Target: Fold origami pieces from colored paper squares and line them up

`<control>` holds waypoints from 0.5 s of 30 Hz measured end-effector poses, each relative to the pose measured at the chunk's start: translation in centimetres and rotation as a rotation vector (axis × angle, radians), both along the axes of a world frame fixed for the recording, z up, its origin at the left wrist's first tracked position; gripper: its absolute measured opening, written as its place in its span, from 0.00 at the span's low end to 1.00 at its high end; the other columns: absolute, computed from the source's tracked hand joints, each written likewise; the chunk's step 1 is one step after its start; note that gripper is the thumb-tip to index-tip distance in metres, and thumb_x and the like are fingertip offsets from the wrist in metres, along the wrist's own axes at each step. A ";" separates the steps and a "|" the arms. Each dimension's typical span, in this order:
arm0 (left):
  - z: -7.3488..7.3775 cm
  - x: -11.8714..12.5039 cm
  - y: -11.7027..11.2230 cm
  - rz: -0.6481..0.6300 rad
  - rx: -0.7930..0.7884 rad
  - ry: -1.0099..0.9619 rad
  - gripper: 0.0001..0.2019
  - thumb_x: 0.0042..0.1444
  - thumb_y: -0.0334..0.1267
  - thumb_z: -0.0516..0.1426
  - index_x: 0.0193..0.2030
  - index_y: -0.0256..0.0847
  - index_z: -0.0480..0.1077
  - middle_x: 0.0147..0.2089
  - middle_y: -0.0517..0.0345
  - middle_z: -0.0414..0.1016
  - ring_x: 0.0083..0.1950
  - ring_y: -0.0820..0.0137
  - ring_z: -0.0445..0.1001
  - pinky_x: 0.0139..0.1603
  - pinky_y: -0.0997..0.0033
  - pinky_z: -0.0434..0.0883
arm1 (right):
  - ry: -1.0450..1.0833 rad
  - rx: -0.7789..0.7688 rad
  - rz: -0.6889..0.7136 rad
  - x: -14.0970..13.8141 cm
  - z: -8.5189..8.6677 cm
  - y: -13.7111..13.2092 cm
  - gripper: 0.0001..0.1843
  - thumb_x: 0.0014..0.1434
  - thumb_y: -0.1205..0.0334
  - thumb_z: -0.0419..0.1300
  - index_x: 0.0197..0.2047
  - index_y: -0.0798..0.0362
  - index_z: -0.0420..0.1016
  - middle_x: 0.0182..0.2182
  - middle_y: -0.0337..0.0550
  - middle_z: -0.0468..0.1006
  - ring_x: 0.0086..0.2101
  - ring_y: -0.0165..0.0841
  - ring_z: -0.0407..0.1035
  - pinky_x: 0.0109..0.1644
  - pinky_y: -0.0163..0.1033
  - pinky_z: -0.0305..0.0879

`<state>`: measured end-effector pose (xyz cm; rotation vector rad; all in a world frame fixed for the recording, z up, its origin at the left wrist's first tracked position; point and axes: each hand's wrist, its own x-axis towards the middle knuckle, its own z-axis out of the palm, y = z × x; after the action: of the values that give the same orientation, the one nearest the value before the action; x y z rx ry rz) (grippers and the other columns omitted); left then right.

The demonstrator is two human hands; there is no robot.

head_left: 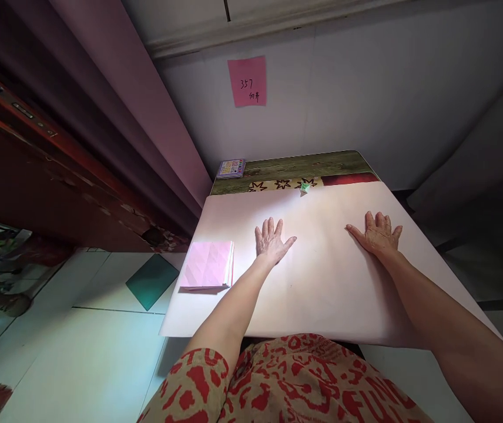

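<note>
My left hand point(271, 241) lies flat, palm down, on a large white sheet point(322, 282) that covers the table, fingers spread and holding nothing. My right hand point(377, 234) rests the same way further right, fingers apart and empty. A stack of pink square papers point(208, 264) sits on the sheet just left of my left hand, apart from it. A small green folded paper piece point(305, 187) lies at the sheet's far edge, between and beyond both hands.
A small colourful booklet point(231, 168) lies on the wooden tabletop point(304, 165) at the far left corner. A pink note point(247, 81) is stuck on the wall. A dark green sheet point(151, 281) lies on the tiled floor at left.
</note>
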<state>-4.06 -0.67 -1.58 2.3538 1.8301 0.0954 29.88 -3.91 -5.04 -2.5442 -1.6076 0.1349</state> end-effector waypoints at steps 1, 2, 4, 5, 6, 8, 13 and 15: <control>0.0 0.1 0.2 0.002 -0.006 0.004 0.41 0.59 0.68 0.40 0.74 0.50 0.43 0.77 0.56 0.39 0.76 0.54 0.31 0.73 0.46 0.33 | 0.004 -0.005 0.002 0.1 0.0 0.2 0.51 0.59 0.27 0.38 0.73 0.56 0.45 0.71 0.61 0.44 0.68 0.56 0.35 0.65 0.69 0.29; 0.0 0.2 0.4 0.005 -0.009 0.007 0.41 0.59 0.68 0.40 0.74 0.50 0.43 0.77 0.56 0.38 0.76 0.55 0.31 0.73 0.46 0.33 | 0.004 -0.006 0.005 0.2 0.1 0.4 0.51 0.59 0.27 0.38 0.72 0.56 0.46 0.70 0.61 0.45 0.67 0.57 0.35 0.64 0.69 0.29; 0.0 0.4 0.8 0.010 -0.013 0.008 0.42 0.59 0.68 0.38 0.74 0.49 0.43 0.77 0.55 0.38 0.76 0.56 0.31 0.72 0.45 0.33 | -0.003 0.007 0.016 0.3 0.3 0.8 0.50 0.59 0.27 0.38 0.72 0.56 0.48 0.70 0.61 0.47 0.67 0.56 0.36 0.64 0.70 0.30; 0.0 0.5 1.0 0.011 -0.014 0.006 0.42 0.59 0.69 0.38 0.74 0.49 0.43 0.77 0.54 0.37 0.77 0.56 0.31 0.72 0.45 0.33 | -0.008 0.017 0.022 0.3 0.4 1.0 0.50 0.59 0.27 0.38 0.71 0.55 0.49 0.69 0.61 0.48 0.67 0.56 0.37 0.64 0.70 0.31; -0.1 0.6 1.1 0.011 -0.015 0.004 0.42 0.59 0.69 0.38 0.74 0.48 0.43 0.77 0.54 0.37 0.77 0.56 0.31 0.72 0.45 0.32 | -0.012 0.025 0.027 0.4 0.4 1.2 0.50 0.59 0.27 0.38 0.71 0.55 0.49 0.69 0.60 0.49 0.67 0.56 0.38 0.64 0.70 0.32; -0.1 0.7 1.3 0.012 -0.017 0.001 0.43 0.58 0.69 0.38 0.74 0.48 0.42 0.77 0.53 0.36 0.77 0.56 0.31 0.72 0.45 0.32 | -0.012 0.035 0.028 0.4 0.5 1.4 0.50 0.58 0.26 0.39 0.70 0.55 0.51 0.68 0.61 0.50 0.66 0.56 0.39 0.64 0.69 0.32; -0.1 0.4 1.1 0.019 0.002 -0.007 0.42 0.59 0.69 0.38 0.74 0.48 0.44 0.77 0.53 0.38 0.77 0.57 0.32 0.72 0.44 0.33 | 0.007 0.036 0.020 0.0 0.3 1.3 0.52 0.58 0.26 0.38 0.71 0.58 0.50 0.69 0.63 0.48 0.67 0.57 0.37 0.64 0.70 0.32; -0.1 0.3 0.9 0.030 0.013 -0.007 0.41 0.59 0.68 0.39 0.74 0.50 0.44 0.77 0.54 0.38 0.77 0.57 0.32 0.72 0.44 0.33 | 0.008 0.026 0.012 -0.3 0.3 1.1 0.51 0.58 0.26 0.37 0.71 0.57 0.49 0.69 0.62 0.47 0.67 0.57 0.37 0.64 0.70 0.31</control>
<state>-3.74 0.21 -1.68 2.3319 1.8681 0.1193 29.53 -2.81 -4.76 -2.5122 -1.6112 0.1242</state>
